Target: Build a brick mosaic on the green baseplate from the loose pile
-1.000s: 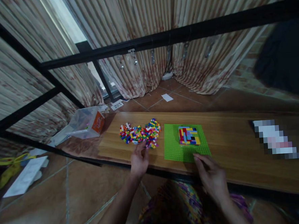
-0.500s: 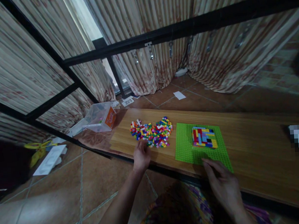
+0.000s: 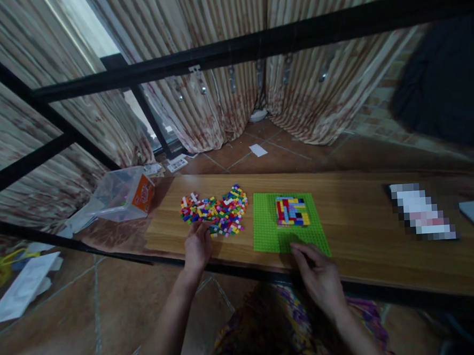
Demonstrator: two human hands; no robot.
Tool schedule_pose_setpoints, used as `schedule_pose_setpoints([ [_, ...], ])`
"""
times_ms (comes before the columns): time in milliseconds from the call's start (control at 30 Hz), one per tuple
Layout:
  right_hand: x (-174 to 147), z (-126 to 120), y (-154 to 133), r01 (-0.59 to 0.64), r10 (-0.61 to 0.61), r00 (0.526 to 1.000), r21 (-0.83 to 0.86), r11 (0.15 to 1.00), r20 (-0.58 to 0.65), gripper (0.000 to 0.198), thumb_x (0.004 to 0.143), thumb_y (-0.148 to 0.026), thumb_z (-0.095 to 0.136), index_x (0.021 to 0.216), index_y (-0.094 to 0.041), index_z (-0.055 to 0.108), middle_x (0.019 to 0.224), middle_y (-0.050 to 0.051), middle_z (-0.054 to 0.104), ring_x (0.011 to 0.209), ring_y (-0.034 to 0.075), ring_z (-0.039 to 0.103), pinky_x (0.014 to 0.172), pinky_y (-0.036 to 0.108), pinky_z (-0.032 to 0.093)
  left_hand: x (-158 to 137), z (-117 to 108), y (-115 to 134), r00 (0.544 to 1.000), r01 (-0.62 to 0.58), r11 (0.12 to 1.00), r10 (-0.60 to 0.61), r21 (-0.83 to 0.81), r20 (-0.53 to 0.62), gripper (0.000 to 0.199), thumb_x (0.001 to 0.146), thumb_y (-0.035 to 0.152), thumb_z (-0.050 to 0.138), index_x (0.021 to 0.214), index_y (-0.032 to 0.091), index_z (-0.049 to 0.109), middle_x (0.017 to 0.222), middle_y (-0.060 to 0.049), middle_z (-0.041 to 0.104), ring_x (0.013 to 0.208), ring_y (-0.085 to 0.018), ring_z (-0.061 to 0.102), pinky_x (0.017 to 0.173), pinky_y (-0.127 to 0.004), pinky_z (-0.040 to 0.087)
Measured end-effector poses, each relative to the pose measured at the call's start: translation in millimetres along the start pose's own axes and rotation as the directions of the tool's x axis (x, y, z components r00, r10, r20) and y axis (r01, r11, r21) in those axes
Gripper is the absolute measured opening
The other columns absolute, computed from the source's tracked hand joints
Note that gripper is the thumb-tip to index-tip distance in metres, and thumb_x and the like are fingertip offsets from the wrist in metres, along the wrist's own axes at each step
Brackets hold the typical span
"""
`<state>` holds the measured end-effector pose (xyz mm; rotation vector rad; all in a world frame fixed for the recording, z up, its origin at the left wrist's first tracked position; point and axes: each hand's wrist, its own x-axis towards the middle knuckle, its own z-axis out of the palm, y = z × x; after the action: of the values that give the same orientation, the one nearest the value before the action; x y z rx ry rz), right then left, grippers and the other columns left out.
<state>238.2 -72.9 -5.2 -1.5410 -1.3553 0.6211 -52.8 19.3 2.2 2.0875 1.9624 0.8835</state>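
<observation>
Multicoloured plastic bricks, a loose, glossy heap of them [image 3: 227, 213], sprawl over the left part of the play area, with the spread's long axis running along the table, and look how close the left hand [image 3: 198, 247] is! Its bent fingertips are right at the heap's near edge, left of centre, so most of the bricks lie ahead and off to the right. Fingers curled together there; whether a brick sits between them, I can't tell.

Across to the right now, and a squarish, low block of red, blue and yellow bricks [image 3: 292, 211] stands on a flat, bright green studded baseplate [image 3: 264, 226], toward its far side. Straight beyond the right hand [image 3: 317, 266], that block, near but apart! Thumb and forefinger are drawn close over the plate's near edge; anything pinched there is too small to make out. So: left hand nearest the heap, right hand nearest the block.

Wider still, the long wood-grain table [image 3: 356, 224] carries it all, a clear plastic tub with an orange label [image 3: 120, 195] sitting past its left end.
</observation>
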Motion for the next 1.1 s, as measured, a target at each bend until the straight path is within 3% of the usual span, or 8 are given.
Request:
schedule_pose_setpoints([
  [333, 0.0, -1.3, 1.4, -0.006, 0.007, 1.0, -0.008, 1.0, 0.016, 0.03, 0.089, -0.043, 0.053, 0.097, -0.022, 0.072, 0.1, 0.008, 0.071, 0.093, 0.023, 0.067, 0.083, 0.039, 0.053, 2.4, -3.8, -3.0, 0.998, -0.035, 0.996, 0.031, 0.084, 0.052, 0.013, 0.087, 0.018, 0.049, 0.094, 0.021, 0.06, 0.105, -0.007, 0.061, 0.093, -0.021, 0.063, 0.08, -0.032, 0.052],
  [600, 1.9, 1.5, -3.5, 0.041, -0.038, 0.999, -0.069, 0.997, 0.034, 0.03, 0.09, -0.043, 0.051, 0.096, -0.022, 0.071, 0.1, 0.008, 0.071, 0.092, 0.023, 0.067, 0.079, 0.037, 0.054, 0.6, -0.2, -4.6, 0.997, 0.08, 0.997, -0.08, 0.025, 0.005, 0.01, 0.086, 0.018, 0.052, 0.092, 0.02, 0.059, 0.096, -0.006, 0.064, 0.088, -0.02, 0.063, 0.079, -0.032, 0.051],
  [833, 22.9, 49.8, -33.0, 0.349, -0.311, 0.922, -0.15, 0.925, 0.23, 0.025, 0.094, -0.027, 0.045, 0.097, -0.023, 0.069, 0.092, 0.007, 0.069, 0.087, 0.022, 0.063, 0.08, 0.037, 0.05, -7.5, 0.4, 0.8, 0.994, 0.084, 0.989, -0.093, -0.118, -0.066, 0.017, 0.086, 0.017, 0.05, 0.101, 0.021, 0.06, 0.102, -0.007, 0.063, 0.094, -0.02, 0.063, 0.084, -0.033, 0.052],
  [1100, 48.6, 109.0, -42.2, 0.489, -0.403, 0.857, -0.261, 0.833, 0.321, 0.022, 0.089, -0.025, 0.053, 0.105, -0.023, 0.068, 0.097, 0.007, 0.064, 0.092, 0.024, 0.057, 0.083, 0.038, 0.046, -25.2, 1.7, 1.9, 0.997, -0.053, 0.971, 0.039, -0.234, -0.064, 0.015, 0.084, 0.021, 0.056, 0.099, 0.02, 0.059, 0.111, -0.007, 0.059, 0.098, -0.017, 0.062, 0.085, -0.029, 0.052],
])
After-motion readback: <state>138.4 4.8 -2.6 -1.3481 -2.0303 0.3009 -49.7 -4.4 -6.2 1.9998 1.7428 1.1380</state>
